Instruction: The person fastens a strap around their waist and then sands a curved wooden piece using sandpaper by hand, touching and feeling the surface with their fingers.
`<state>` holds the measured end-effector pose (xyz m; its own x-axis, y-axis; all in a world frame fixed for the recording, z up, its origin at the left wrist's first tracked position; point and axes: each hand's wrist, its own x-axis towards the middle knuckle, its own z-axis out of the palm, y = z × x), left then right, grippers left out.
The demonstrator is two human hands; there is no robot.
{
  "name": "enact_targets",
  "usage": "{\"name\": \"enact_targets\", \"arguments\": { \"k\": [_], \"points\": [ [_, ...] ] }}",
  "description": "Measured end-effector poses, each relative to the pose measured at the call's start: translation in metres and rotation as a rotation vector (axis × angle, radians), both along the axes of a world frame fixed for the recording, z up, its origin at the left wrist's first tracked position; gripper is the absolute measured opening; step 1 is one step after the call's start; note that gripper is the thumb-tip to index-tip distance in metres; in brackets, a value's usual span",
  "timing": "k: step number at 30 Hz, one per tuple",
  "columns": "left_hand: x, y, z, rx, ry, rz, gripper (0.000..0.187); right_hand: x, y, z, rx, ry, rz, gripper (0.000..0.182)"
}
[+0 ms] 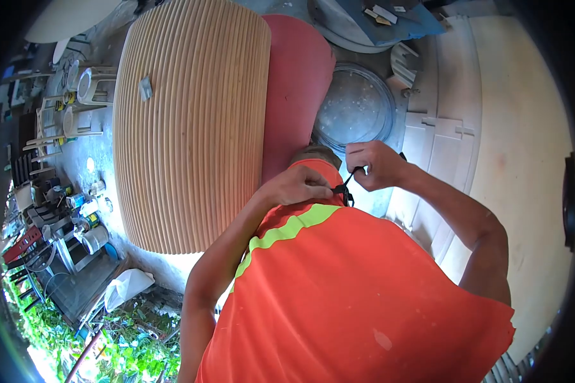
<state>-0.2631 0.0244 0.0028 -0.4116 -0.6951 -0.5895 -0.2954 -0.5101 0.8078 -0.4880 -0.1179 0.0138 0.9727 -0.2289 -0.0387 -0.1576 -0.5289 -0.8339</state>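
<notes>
In the head view, my left hand is closed at the front of the orange shirt, its fingertips pinching the end of a black strap with a small clip. My right hand, also closed, grips the other end of this thin black strap and holds it taut, a little above and right of the left hand. The shirt bears a yellow-green stripe. Part of the clip is hidden behind the left fingers.
A curved slatted wooden piece stands left of me, a small grey item on it. Beside it is a red surface. Coiled wire lies on the floor. Pale boards line the right; stools and cans stand left.
</notes>
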Motion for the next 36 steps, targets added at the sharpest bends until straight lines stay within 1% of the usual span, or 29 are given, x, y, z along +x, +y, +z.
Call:
{"name": "enact_targets", "arguments": {
  "k": [2, 3, 4, 5, 6, 8, 9, 10, 12, 13, 14, 16, 17, 18, 20, 21, 23, 24, 26, 27, 29, 30, 32, 33, 35, 36],
  "points": [
    [0.006, 0.002, -0.013, 0.175, 0.089, 0.062, 0.024, -0.003, 0.006, 0.001, 0.006, -0.006, -0.021, 0.008],
    [0.006, 0.003, -0.018, 0.179, 0.088, 0.064, 0.024, -0.002, 0.009, 0.009, 0.094, 0.068, -0.042, 0.009],
    [0.005, 0.005, -0.023, 0.217, 0.131, 0.101, 0.019, -0.001, 0.012, 0.013, 0.184, 0.142, -0.060, 0.012],
    [0.004, 0.008, -0.028, 0.257, 0.173, 0.137, 0.015, -0.001, 0.014, 0.014, 0.232, 0.281, -0.046, 0.028],
    [0.001, 0.010, -0.024, 0.263, 0.172, 0.139, 0.015, -0.002, 0.020, 0.013, 0.238, 0.280, -0.045, 0.028],
    [-0.004, 0.013, -0.013, 0.243, 0.155, 0.242, 0.010, -0.002, 0.032, 0.010, 0.274, 0.386, -0.086, 0.039],
    [-0.006, 0.016, -0.014, 0.245, 0.150, 0.237, 0.010, -0.002, 0.032, 0.006, 0.276, 0.500, 0.002, 0.046],
    [-0.008, 0.019, -0.017, 0.226, 0.148, 0.278, 0.010, -0.004, 0.037, 0.003, 0.280, 0.497, -0.003, 0.046],
    [-0.009, 0.021, -0.014, 0.206, 0.144, 0.315, 0.010, -0.008, 0.049, -0.004, 0.604, 0.516, -0.166, 0.041],
    [-0.008, 0.018, -0.005, 0.201, 0.095, 0.311, 0.011, -0.011, 0.059, -0.010, 0.607, 0.512, -0.166, 0.041],
    [-0.006, 0.017, 0.000, 0.196, 0.044, 0.305, 0.012, -0.015, 0.072, -0.017, 0.628, 0.433, -0.273, 0.039],
    [-0.005, 0.016, 0.000, 0.201, 0.042, 0.305, 0.012, -0.019, 0.091, -0.018, 0.662, 0.275, -0.490, 0.035],
    [-0.006, 0.017, -0.001, 0.213, 0.048, 0.308, 0.013, -0.022, 0.098, -0.016, 0.777, 0.344, -0.573, 0.039],
    [-0.007, 0.017, 0.001, 0.216, 0.046, 0.304, 0.013, -0.020, 0.107, -0.017, 0.780, 0.342, -0.577, 0.039],
    [-0.008, 0.012, 0.005, 0.359, 0.067, 0.336, 0.015, -0.018, 0.122, -0.023, 0.961, 0.158, -0.745, 0.040],
    [-0.009, 0.010, 0.010, 0.360, 0.065, 0.331, 0.015, -0.016, 0.123, -0.023, 0.963, 0.156, -0.750, 0.040],
    [-0.011, 0.006, 0.022, 0.459, 0.007, 0.355, 0.017, -0.014, 0.126, -0.023, 0.949, 0.157, -0.757, 0.036],
    [-0.012, 0.009, 0.015, 0.457, 0.002, 0.347, 0.017, -0.013, 0.125, -0.024, 0.951, 0.149, -0.765, 0.036],
    [-0.018, 0.019, -0.003, 0.320, 0.063, 0.417, 0.011, -0.013, 0.127, -0.025, 1.079, 0.114, -0.746, 0.031],
    [-0.020, 0.019, -0.002, 0.318, 0.061, 0.411, 0.011, -0.012, 0.126, -0.025, 1.079, 0.108, -0.751, 0.031],
    [-0.021, 0.022, 0.001, 0.303, 0.125, 0.534, 0.019, -0.008, 0.125, -0.023, 1.124, 0.067, -0.718, 0.028],
    [-0.020, 0.023, 0.000, 0.301, 0.123, 0.534, 0.019, -0.007, 0.122, -0.021, 1.124, 0.064, -0.717, 0.028],
    [-0.016, 0.025, -0.004, 0.335, 0.209, 0.495, 0.028, -0.005, 0.116, -0.019, 1.089, 0.116, -0.651, 0.025],
    [-0.016, 0.024, -0.001, 0.332, 0.207, 0.495, 0.028, -0.004, 0.113, -0.021, 1.087, 0.113, -0.649, 0.025],
    [-0.015, 0.024, 0.006, 0.319, 0.197, 0.473, 0.034, -0.004, 0.108, -0.024, 1.004, 0.208, -0.544, 0.024],
    [-0.015, 0.022, 0.009, 0.316, 0.196, 0.475, 0.034, -0.002, 0.107, -0.022, 1.002, 0.206, -0.542, 0.024]
  ]
}}
